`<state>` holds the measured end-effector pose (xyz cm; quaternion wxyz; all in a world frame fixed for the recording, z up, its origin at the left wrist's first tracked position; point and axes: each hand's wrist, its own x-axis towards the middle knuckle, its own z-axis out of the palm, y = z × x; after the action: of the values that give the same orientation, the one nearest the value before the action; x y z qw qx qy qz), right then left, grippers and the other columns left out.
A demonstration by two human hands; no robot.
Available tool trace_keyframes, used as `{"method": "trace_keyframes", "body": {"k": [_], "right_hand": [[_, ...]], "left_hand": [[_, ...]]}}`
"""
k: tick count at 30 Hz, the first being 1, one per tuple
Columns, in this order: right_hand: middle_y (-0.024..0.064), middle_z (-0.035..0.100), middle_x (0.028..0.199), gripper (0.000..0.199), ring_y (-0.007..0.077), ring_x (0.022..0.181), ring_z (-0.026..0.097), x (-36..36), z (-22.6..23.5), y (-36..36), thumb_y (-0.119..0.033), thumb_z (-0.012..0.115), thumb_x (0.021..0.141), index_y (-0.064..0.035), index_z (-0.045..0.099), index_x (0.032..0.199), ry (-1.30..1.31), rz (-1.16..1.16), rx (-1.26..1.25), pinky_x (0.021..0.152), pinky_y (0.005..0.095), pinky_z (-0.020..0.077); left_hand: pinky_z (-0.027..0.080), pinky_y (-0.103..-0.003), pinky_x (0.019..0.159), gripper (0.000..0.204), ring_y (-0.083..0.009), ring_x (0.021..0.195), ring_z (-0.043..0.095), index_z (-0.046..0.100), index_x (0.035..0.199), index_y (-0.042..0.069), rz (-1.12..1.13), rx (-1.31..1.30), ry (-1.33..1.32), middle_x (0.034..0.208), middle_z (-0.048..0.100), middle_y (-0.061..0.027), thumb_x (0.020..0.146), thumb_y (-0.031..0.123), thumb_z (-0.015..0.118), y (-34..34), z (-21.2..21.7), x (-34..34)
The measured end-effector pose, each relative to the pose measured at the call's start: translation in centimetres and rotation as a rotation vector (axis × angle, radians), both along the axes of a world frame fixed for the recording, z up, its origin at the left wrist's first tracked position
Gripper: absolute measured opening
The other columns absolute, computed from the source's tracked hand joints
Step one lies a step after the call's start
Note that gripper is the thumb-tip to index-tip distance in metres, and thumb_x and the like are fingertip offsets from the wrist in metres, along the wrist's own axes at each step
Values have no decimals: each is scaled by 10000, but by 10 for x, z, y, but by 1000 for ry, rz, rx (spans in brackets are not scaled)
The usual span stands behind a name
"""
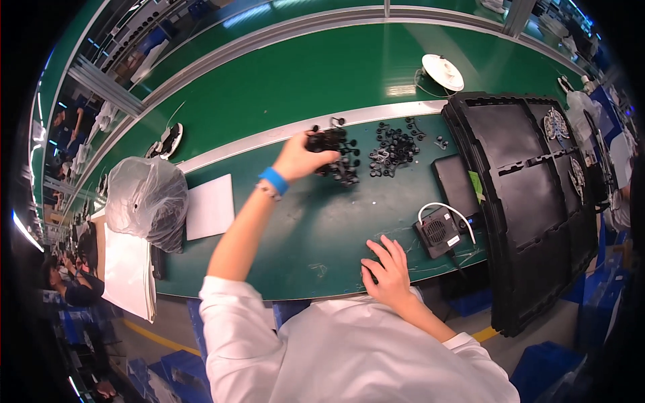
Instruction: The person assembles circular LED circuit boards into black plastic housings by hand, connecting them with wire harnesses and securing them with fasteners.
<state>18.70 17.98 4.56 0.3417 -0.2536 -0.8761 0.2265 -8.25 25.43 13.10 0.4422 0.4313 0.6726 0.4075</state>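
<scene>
My left hand (pixel 300 158), with a blue band at the wrist, is closed around a bunch of small black parts with round ends (pixel 341 161) above the green table (pixel 289 235). Several of these parts stick out past the fingers. Just right of the bunch, a loose pile of similar black parts (pixel 393 149) lies on the table. My right hand (pixel 388 277) rests near the front edge with its fingers spread and nothing in them. Beyond its fingertips stands a small black box with a round fan grille (pixel 440 232) and a white cable.
Large black compartment trays (pixel 531 191) are stacked at the right, beside a flat black case (pixel 457 183). At left are a filled transparent plastic bag (pixel 146 195), a white sheet (pixel 210 207) and stacked paper (pixel 127 275). A white disc-shaped part (pixel 443 72) sits on the far green surface.
</scene>
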Motion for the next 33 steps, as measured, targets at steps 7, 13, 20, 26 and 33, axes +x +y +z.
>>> {"method": "trace_keyframes", "body": {"k": [7, 13, 20, 26, 33], "right_hand": [[112, 515, 1140, 144, 330, 1114, 427, 1, -3, -2, -112, 618, 667, -58, 604, 800, -3, -2, -11, 925, 494, 320], [112, 516, 1134, 141, 328, 1115, 426, 2, -3, -1, -110, 616, 671, -57, 605, 802, -6, 7, -25, 925, 493, 317], [120, 519, 1131, 146, 333, 1112, 428, 2, 0, 0, -101, 615, 669, -50, 607, 805, -6, 4, -14, 925, 491, 316], [121, 525, 1123, 149, 340, 1098, 441, -3, 0, -1, -82, 620, 659, -49, 606, 804, 11, -4, -16, 911, 497, 328], [116, 540, 1097, 155, 355, 1089, 442, -3, -3, 0, -57, 625, 631, -66, 601, 784, -29, -41, 19, 908, 510, 328]], "left_hand": [[540, -290, 549, 538, -175, 717, 618, 527, 1080, -1, 42, -35, 330, 931, 589, -129, 636, 213, 741, 47, -42, 29], [528, -317, 656, 524, -234, 844, 612, 541, 1090, 5, -151, -10, 524, 1040, 568, -183, 659, 229, 738, 51, -32, 20], [505, -300, 664, 201, -221, 716, 642, 607, 931, 19, -144, 256, 765, 751, 645, -139, 735, 62, 614, 46, -28, 14], [504, -312, 607, 161, -233, 637, 633, 608, 863, 39, -81, 353, 788, 669, 638, -111, 722, 111, 634, 35, -14, 6], [481, -342, 566, 110, -283, 636, 606, 605, 797, 43, 559, 536, 1353, 732, 616, -133, 741, -1, 521, -98, 95, -145]]}}
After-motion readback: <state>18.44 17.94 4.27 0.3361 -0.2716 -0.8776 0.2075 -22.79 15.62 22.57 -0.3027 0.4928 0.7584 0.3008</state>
